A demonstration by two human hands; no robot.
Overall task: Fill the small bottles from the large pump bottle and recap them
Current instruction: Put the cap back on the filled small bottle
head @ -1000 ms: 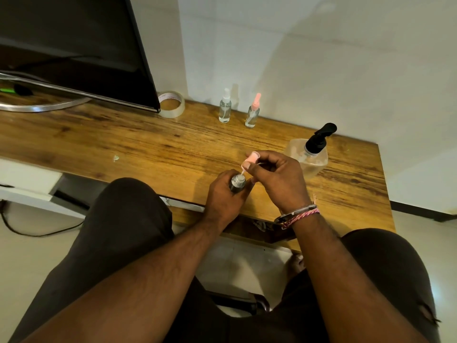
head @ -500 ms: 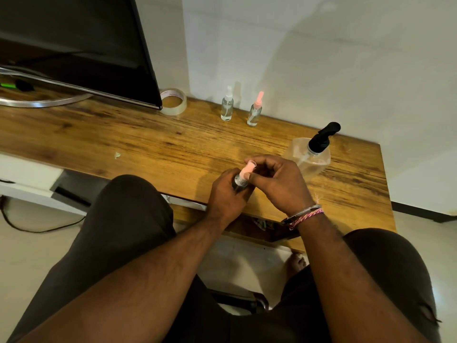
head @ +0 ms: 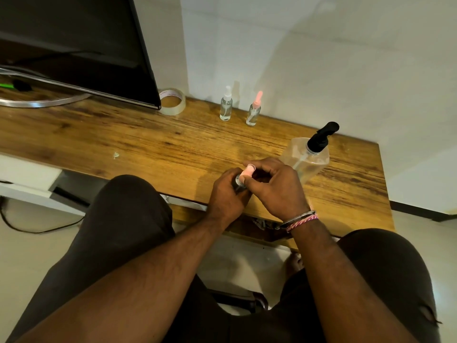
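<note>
Left hand (head: 226, 194) grips a small clear glass bottle (head: 238, 182) above the wooden desk (head: 153, 144). Right hand (head: 274, 186) pinches its pink plastic spray cap (head: 248, 170).

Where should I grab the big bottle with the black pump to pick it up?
Probably by the neck, just under the black pump head. The large pump bottle stands upright, its clear body wide and smooth, so reach down from above. The right hand sits nearest.

Three small bottles (head: 226, 107) (head: 253, 112) (head: 238, 182), one pump bottle (head: 309, 154), one tape roll (head: 172, 102)
</note>
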